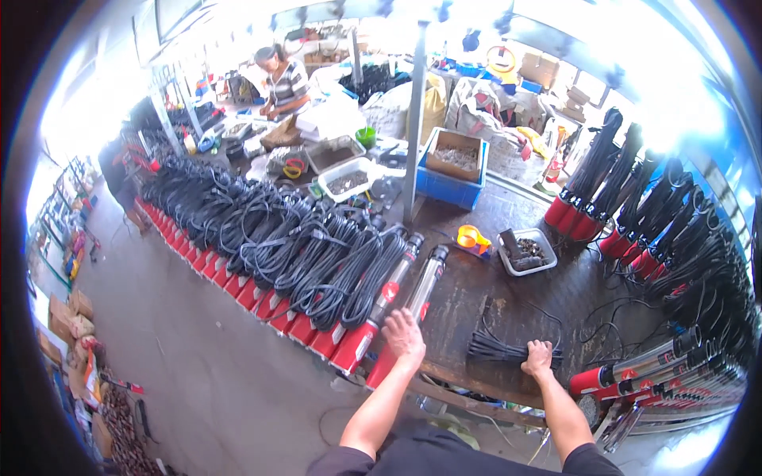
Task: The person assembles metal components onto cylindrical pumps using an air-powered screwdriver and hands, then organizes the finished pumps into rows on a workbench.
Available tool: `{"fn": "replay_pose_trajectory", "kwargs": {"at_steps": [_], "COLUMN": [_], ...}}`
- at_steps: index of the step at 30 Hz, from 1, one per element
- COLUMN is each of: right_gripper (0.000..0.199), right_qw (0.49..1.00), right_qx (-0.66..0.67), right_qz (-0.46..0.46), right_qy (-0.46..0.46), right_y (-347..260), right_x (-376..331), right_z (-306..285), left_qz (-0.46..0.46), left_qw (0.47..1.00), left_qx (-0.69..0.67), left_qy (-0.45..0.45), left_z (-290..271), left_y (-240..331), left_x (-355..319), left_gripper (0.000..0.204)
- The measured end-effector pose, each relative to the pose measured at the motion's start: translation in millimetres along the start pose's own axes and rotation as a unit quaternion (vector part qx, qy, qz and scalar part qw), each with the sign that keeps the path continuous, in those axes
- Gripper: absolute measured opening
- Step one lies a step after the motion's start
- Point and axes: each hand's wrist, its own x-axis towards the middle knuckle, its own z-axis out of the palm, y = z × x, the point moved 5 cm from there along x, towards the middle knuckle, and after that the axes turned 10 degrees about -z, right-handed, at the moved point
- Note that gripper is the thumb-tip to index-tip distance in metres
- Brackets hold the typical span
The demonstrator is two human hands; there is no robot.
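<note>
My left hand [405, 336] lies over the nearest silver-and-red cylinder [427, 287], its fingers stretched out along the red part. That cylinder has a black top end and closes a long slanting row of similar ones. My right hand [538, 358] is closed around the right end of a black cable bundle [496, 347] on the dark workbench [452, 349]. A loose loop of the cable runs up behind the bundle. The palm side of both hands is hidden.
Coiled black cables [278, 230] top the row at left. More red cylinders [587, 214] with cables stand at right. An orange tape dispenser [473, 238], a white tray of small parts [527, 252], a blue box [451, 186] and a metal post [416, 119] stand beyond. A person [284, 83] works farther back.
</note>
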Motion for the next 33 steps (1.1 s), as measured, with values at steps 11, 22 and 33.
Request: {"fn": "replay_pose_trajectory", "kwargs": {"at_steps": [11, 22, 33], "right_gripper": [0.054, 0.062, 0.072], "right_qw": [0.815, 0.383, 0.704], "right_qx": [0.564, 0.92, 0.707], "right_qz": [0.133, -0.083, -0.048], "right_qy": [-0.025, -0.01, -0.052], "right_y": [-53.8, -200.0, -292.0], "right_x": [-38.2, -63.6, 122.5], "right_z": [-46.1, -305.0, -141.9], "left_qz": [0.139, -0.157, -0.19], "left_qw": [0.987, 0.257, 0.465], "left_qx": [0.042, -0.667, -0.838], "left_qy": [0.069, -0.682, -0.214], "left_z": [13.4, -29.3, -140.9], "left_y": [-30.8, 78.3, -169.5], "left_x": [-23.3, -80.5, 10.0], "left_gripper": [0.049, 0.055, 0.033]}}
